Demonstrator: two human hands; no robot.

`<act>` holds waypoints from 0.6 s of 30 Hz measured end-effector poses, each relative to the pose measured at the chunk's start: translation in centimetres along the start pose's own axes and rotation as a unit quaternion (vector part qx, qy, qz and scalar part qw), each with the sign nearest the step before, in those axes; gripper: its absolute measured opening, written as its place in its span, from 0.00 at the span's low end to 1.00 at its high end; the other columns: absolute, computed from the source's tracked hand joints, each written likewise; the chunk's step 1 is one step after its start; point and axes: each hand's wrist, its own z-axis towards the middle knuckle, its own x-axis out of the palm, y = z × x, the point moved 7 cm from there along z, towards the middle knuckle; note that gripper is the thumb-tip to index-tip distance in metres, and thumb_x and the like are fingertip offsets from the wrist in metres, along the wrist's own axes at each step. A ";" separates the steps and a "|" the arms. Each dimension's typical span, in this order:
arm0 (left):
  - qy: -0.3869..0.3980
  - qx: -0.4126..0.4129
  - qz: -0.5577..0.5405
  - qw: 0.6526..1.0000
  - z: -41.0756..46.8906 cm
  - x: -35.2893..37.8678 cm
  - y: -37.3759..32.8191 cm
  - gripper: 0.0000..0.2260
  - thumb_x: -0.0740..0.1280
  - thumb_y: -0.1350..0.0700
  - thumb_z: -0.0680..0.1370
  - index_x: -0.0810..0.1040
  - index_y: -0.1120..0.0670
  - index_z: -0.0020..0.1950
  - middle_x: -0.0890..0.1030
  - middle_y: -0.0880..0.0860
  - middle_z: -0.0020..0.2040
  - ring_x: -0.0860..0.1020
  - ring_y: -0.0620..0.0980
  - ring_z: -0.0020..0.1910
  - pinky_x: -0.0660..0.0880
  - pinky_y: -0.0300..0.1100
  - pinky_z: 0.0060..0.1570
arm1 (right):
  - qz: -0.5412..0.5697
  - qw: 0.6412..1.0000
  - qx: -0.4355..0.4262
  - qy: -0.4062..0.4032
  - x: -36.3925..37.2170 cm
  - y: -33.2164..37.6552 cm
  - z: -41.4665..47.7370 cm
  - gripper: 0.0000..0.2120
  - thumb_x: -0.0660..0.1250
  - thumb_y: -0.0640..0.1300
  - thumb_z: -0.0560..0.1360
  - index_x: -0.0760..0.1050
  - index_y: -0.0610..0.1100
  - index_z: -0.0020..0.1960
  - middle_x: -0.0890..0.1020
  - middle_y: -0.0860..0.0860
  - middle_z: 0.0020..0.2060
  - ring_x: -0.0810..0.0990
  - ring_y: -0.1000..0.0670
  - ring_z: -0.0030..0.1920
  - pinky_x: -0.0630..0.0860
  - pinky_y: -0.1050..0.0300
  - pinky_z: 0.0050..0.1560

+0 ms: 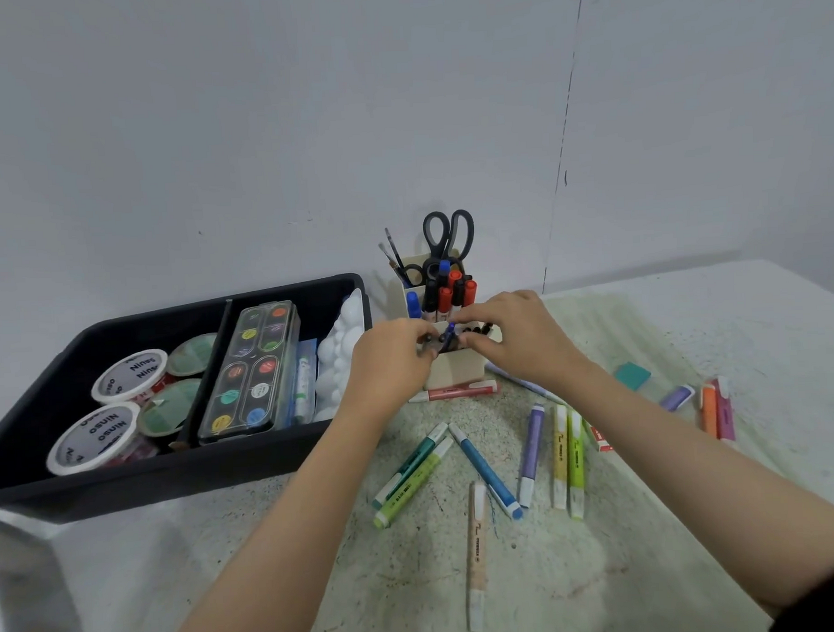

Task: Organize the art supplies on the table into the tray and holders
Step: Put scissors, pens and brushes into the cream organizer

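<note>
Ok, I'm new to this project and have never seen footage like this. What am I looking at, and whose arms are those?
There is no machine here. This is a single picture from a camera worn on a person's head, looking forward and down, so the arms are the wearer's own. The left hand and right hand meet over the front compartment of a beige holder, with their fingers curled round a bunch of dark pens. The back of the holder carries markers and scissors. To the left, a black tray holds paint tubs, a watercolour palette and white balls. Highlighters lie loose on the table, along with a teal block.
</note>
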 end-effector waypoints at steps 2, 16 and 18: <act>-0.002 0.001 0.015 1.000 0.1 0.2 0.0 0.12 0.65 0.55 0.77 0.79 0.51 0.60 0.82 0.51 0.54 0.78 0.51 0.52 0.72 0.42 0.49 | 0.001 1.000 -0.007 -0.005 0.0 0.3 -0.2 0.12 0.66 0.49 0.76 0.78 0.53 0.59 0.83 0.56 0.48 0.77 0.53 0.50 0.56 0.60 0.55; 0.003 0.023 0.063 0.998 0.0 0.6 -0.4 0.11 0.66 0.51 0.76 0.81 0.49 0.56 0.83 0.51 0.47 0.79 0.52 0.46 0.73 0.46 0.47 | 0.029 1.000 0.001 -0.003 0.2 0.3 0.2 0.13 0.59 0.56 0.73 0.81 0.55 0.45 0.81 0.62 0.39 0.74 0.57 0.44 0.61 0.53 0.59; 0.013 0.021 0.043 0.999 -0.2 0.5 -0.7 0.13 0.65 0.51 0.76 0.79 0.49 0.60 0.83 0.52 0.48 0.79 0.52 0.47 0.73 0.47 0.51 | 0.036 0.999 0.008 -0.004 0.3 0.2 0.2 0.14 0.58 0.57 0.74 0.82 0.56 0.46 0.82 0.62 0.41 0.75 0.57 0.46 0.62 0.51 0.60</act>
